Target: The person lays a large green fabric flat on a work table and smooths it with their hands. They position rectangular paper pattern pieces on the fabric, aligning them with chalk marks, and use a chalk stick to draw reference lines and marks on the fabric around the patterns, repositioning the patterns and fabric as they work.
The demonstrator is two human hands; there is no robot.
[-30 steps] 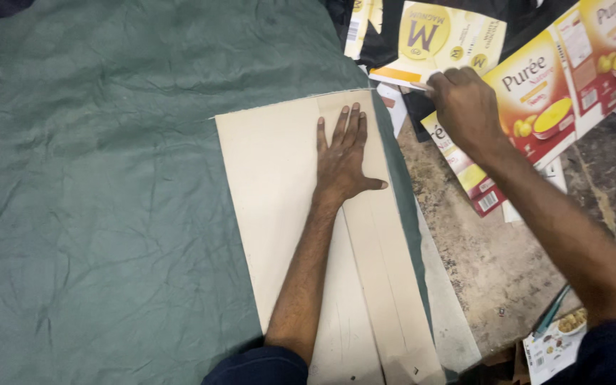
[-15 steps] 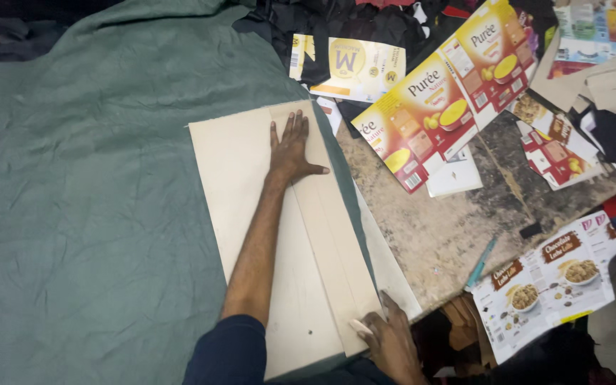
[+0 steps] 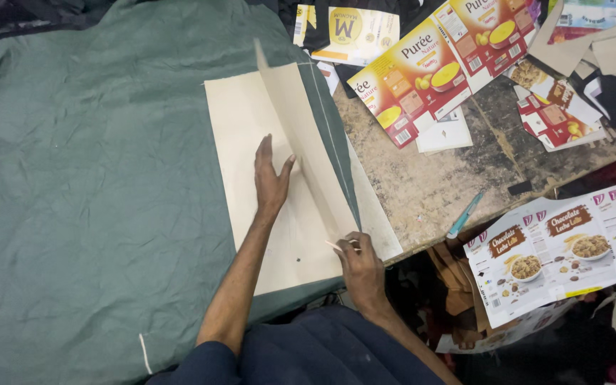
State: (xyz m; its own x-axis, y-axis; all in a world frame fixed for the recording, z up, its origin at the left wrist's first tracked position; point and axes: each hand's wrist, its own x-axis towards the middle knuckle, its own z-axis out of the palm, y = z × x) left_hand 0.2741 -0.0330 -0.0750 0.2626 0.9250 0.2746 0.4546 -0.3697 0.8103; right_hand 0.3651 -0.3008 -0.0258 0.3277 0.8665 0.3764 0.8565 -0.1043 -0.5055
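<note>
Under the head camera, much is cut off or unclear: the person's body leaves the lower edge, the green cloth (image 3: 94, 214) runs out of frame on the left, and the dark clutter below the counter (image 3: 436, 185) edge is hard to make out. On the cloth lies a pale cardboard sheet (image 3: 243, 135), with a long pale strip (image 3: 308, 150) raised on edge along its right side — its far end lifted, its near end hidden behind the right hand (image 3: 361, 267). The left hand (image 3: 271, 182) lies flat on the sheet, fingers together and thumb spread, just left of the strip. The right hand pinches a thin white stick (image 3: 338, 247), probably chalk, at the sheet's near right corner, touching the strip's lower end. Printed flattened cartons (image 3: 422, 71) lie on the worn counter, well apart from both hands, and a teal pen (image 3: 465, 214) rests near the counter edge.
</note>
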